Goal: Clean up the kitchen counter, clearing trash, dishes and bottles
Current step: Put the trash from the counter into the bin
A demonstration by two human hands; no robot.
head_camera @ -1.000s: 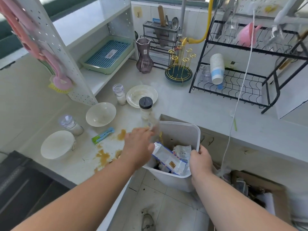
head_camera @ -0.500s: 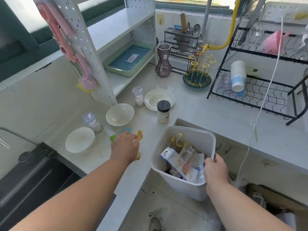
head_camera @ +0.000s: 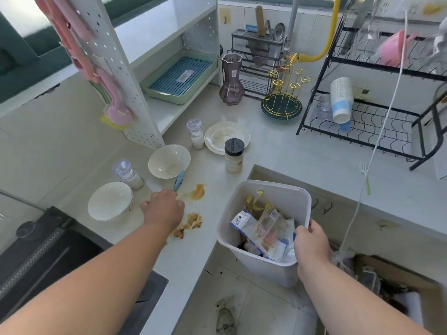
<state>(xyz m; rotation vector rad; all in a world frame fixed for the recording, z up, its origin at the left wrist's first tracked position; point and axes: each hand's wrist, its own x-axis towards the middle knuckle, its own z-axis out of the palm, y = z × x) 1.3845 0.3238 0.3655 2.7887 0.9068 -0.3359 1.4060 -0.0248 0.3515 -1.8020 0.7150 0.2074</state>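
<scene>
Gripping the rim of the white bin [head_camera: 263,238], the right hand [head_camera: 312,240] holds it below the counter [head_camera: 278,151] edge at five o'clock. Wrappers already fill it. At nine o'clock the left hand [head_camera: 164,209] closes on a blue wrapper [head_camera: 179,181]; whether it holds cannot be told. Two bowls, a plate, jars and orange spills remain.

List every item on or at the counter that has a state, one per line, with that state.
Trash bin: held off the counter edge, part full of wrappers.
Right hand: shut on the bin's rim.
Left hand: on the counter, gripping a blue wrapper.
Black-lidded jar: upright, capped.
Plate: dirty.
Far bowl: upright, smeared.
Near bowl: upright.
Two clear shakers: upright, lidded.
Orange spills: unwiped.
</scene>
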